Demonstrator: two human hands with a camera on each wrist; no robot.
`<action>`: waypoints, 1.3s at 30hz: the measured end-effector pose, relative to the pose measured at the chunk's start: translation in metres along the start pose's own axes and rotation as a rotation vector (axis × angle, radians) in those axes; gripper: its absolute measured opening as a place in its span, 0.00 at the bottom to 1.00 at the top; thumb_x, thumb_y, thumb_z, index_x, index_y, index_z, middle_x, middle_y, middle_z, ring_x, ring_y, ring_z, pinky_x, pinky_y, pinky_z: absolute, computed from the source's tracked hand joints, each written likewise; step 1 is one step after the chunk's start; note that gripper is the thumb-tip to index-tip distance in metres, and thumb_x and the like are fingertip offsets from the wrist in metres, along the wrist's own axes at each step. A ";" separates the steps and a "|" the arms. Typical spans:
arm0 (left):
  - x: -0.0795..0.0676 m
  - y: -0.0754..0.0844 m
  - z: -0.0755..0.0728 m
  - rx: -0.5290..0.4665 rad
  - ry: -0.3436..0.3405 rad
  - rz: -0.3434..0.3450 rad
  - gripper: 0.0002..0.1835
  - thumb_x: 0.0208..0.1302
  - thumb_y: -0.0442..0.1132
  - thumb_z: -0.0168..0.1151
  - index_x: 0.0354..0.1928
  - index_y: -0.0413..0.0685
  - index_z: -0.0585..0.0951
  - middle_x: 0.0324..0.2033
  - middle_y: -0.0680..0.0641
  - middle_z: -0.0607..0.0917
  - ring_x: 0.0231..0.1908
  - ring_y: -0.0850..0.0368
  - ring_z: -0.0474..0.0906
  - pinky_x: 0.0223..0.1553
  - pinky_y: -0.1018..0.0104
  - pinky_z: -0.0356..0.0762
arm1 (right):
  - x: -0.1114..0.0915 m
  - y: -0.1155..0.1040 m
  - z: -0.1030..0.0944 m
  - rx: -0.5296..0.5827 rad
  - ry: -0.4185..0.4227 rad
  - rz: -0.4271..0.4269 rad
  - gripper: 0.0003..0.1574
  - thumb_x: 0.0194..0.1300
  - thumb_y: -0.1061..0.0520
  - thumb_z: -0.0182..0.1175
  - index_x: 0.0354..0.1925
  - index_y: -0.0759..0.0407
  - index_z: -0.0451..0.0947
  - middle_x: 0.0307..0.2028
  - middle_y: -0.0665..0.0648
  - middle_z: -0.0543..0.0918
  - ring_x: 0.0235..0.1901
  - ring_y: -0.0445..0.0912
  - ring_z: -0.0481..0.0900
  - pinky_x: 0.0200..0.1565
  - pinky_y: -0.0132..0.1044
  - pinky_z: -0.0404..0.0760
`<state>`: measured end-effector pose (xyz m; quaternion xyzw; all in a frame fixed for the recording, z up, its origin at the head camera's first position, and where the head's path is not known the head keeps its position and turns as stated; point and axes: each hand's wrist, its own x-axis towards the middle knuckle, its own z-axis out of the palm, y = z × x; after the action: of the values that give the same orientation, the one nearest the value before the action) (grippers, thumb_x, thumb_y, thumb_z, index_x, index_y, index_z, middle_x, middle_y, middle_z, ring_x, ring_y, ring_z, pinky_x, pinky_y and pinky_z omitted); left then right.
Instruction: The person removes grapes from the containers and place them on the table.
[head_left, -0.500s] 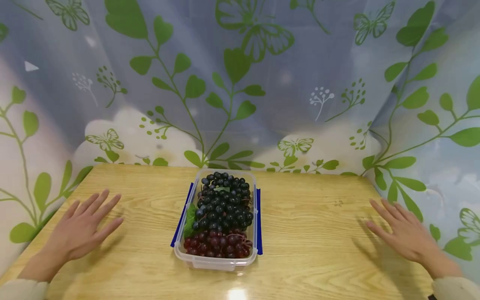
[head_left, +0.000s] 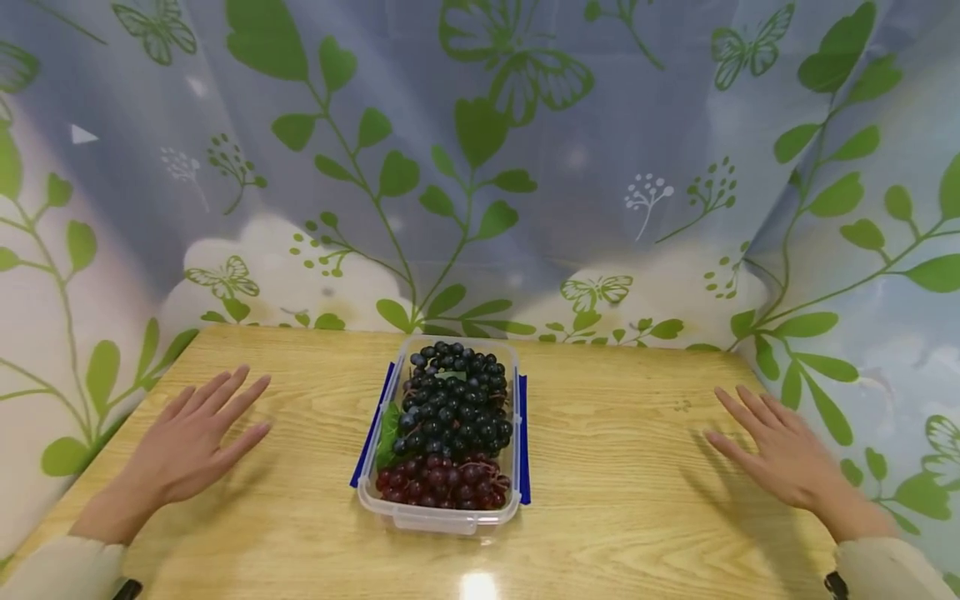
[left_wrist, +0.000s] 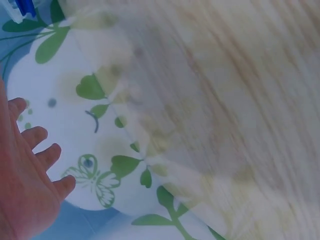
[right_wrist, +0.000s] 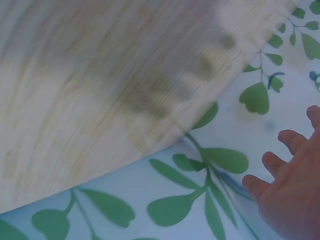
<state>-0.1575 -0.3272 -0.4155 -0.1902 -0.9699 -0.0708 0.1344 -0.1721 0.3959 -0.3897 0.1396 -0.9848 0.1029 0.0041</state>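
Midway across the table in the head view stands a clear plastic container (head_left: 435,522) filled with bunches of fruit. Black grapes (head_left: 457,408) fill its far and middle parts, red grapes (head_left: 442,483) lie at the near end, and a green leaf (head_left: 387,437) shows along the left wall. To the left of the container, my left hand (head_left: 183,446) hovers over the table, fingers spread and holding nothing. Off to the right, my right hand (head_left: 780,458) is also held above the wood with its fingers extended. Both palms face down, apart from the container.
The wooden table (head_left: 615,450) meets a patterned curtain (head_left: 337,208) at its back and sides. Blue flaps (head_left: 524,442) stick out along both long sides of the container. Each hand casts a shadow on the tabletop.
Both hands have moved slightly inward, toward the container. The whole head view has shifted a little, so the container appears slightly further right. The grapes stay in place inside it.
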 end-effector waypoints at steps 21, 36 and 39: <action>0.029 0.033 -0.001 -0.056 -0.003 0.075 0.34 0.71 0.56 0.49 0.75 0.57 0.56 0.72 0.42 0.55 0.68 0.40 0.52 0.64 0.40 0.49 | 0.052 -0.072 0.017 0.014 0.025 -0.097 0.46 0.69 0.31 0.45 0.76 0.46 0.46 0.73 0.65 0.48 0.69 0.67 0.42 0.64 0.66 0.43; 0.052 0.060 0.013 -0.079 0.012 0.185 0.33 0.71 0.56 0.49 0.74 0.58 0.57 0.72 0.44 0.55 0.69 0.43 0.53 0.64 0.42 0.52 | 0.071 -0.104 0.025 0.026 0.021 -0.165 0.44 0.70 0.32 0.43 0.76 0.44 0.45 0.74 0.61 0.47 0.71 0.63 0.41 0.65 0.63 0.43; 0.055 0.063 0.015 -0.080 0.019 0.198 0.33 0.71 0.56 0.49 0.74 0.58 0.57 0.72 0.45 0.55 0.69 0.43 0.53 0.64 0.43 0.52 | 0.075 -0.111 0.028 0.026 0.023 -0.174 0.44 0.70 0.31 0.42 0.76 0.44 0.45 0.74 0.60 0.46 0.71 0.62 0.40 0.66 0.62 0.42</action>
<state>-0.1855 -0.2474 -0.4082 -0.2898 -0.9414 -0.0978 0.1422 -0.2131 0.2655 -0.3923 0.2236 -0.9674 0.1167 0.0225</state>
